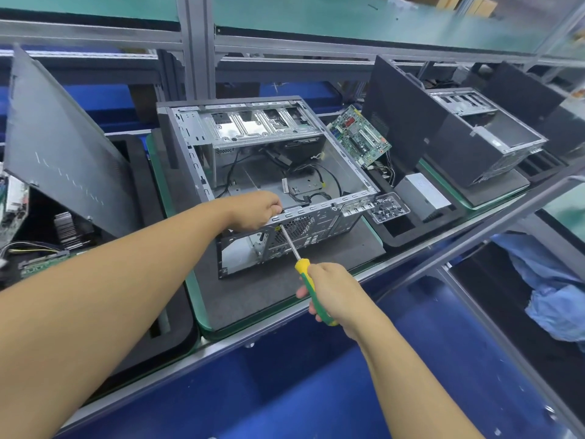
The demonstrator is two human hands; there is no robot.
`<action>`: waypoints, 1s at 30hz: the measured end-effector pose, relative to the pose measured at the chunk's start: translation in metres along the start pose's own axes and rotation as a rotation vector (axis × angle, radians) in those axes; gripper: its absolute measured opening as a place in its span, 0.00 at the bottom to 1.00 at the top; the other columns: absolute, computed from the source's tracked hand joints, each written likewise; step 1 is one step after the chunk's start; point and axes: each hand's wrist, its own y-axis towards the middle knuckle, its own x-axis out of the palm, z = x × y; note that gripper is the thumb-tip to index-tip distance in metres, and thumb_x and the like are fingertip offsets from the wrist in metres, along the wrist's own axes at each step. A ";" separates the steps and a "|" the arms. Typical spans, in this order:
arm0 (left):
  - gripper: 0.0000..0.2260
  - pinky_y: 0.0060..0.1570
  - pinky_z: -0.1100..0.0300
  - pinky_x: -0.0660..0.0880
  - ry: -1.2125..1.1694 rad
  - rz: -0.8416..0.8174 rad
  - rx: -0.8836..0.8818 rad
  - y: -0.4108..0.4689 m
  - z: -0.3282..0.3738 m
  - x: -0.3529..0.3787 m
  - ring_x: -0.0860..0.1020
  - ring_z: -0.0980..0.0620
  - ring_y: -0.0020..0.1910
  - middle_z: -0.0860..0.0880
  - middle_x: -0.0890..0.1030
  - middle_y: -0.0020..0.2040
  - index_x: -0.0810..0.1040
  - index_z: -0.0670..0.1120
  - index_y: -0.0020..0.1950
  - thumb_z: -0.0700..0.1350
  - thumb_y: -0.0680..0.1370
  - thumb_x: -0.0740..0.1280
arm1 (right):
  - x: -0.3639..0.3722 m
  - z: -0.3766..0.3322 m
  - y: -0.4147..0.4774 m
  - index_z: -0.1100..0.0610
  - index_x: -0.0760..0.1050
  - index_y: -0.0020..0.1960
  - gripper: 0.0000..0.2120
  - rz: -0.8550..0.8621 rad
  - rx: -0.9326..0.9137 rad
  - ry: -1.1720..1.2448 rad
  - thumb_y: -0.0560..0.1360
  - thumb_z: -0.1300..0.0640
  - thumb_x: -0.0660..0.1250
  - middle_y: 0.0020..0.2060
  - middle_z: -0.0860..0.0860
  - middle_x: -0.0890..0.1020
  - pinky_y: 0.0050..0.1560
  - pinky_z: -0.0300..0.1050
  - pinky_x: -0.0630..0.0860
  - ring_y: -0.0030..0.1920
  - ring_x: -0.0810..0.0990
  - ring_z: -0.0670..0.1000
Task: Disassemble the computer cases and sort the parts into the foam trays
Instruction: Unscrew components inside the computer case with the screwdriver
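Observation:
An open grey computer case [250,172] lies on its side on a dark foam pad [285,286], with loose black cables inside. My left hand [256,209] grips the case's near top rim. My right hand [335,293] holds a yellow and green screwdriver [308,280]; its tip touches the rear panel beside the fan grille [297,226]. A green motherboard [359,134] stands tilted in the foam tray [408,229] to the right, beside a silver power supply [422,193] and a clear box of screws [387,207].
A black side panel [63,147] leans at the left over a foam tray with a heatsink [68,228] and a green board [44,264]. A second case [481,134] sits at the far right. Blue bins [285,391] lie below the bench edge.

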 end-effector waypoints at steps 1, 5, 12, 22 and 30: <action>0.15 0.53 0.61 0.63 0.001 0.002 0.002 0.000 0.000 0.000 0.71 0.52 0.54 0.45 0.76 0.63 0.74 0.43 0.65 0.47 0.85 0.53 | 0.000 0.001 0.000 0.56 0.76 0.50 0.14 0.013 -0.022 -0.030 0.82 0.49 0.56 0.39 0.49 0.83 0.27 0.39 0.68 0.28 0.73 0.48; 0.14 0.53 0.61 0.63 0.010 0.008 0.012 0.000 0.000 0.000 0.71 0.52 0.53 0.46 0.75 0.61 0.74 0.43 0.64 0.48 0.85 0.53 | 0.002 0.008 -0.002 0.50 0.70 0.48 0.08 0.228 -0.223 -0.341 0.80 0.47 0.62 0.40 0.46 0.80 0.33 0.45 0.68 0.39 0.77 0.51; 0.14 0.50 0.61 0.63 0.036 0.039 0.039 -0.002 0.001 0.001 0.72 0.50 0.52 0.47 0.75 0.56 0.74 0.42 0.62 0.47 0.86 0.53 | 0.010 0.006 0.000 0.51 0.68 0.51 0.11 0.173 -0.171 -0.275 0.80 0.43 0.59 0.42 0.47 0.79 0.37 0.46 0.71 0.41 0.77 0.51; 0.13 0.49 0.59 0.63 0.048 0.051 0.044 0.000 0.000 0.002 0.71 0.51 0.51 0.49 0.74 0.53 0.74 0.43 0.60 0.47 0.86 0.53 | 0.011 0.002 -0.005 0.48 0.64 0.51 0.11 0.300 -0.329 -0.361 0.78 0.51 0.68 0.46 0.46 0.76 0.37 0.47 0.67 0.42 0.75 0.50; 0.11 0.48 0.59 0.63 0.046 0.071 0.048 0.000 -0.001 0.004 0.71 0.53 0.49 0.51 0.72 0.50 0.73 0.46 0.57 0.47 0.85 0.53 | 0.004 0.006 -0.005 0.48 0.61 0.48 0.12 0.297 -0.277 -0.309 0.78 0.49 0.66 0.42 0.47 0.75 0.34 0.47 0.67 0.37 0.72 0.49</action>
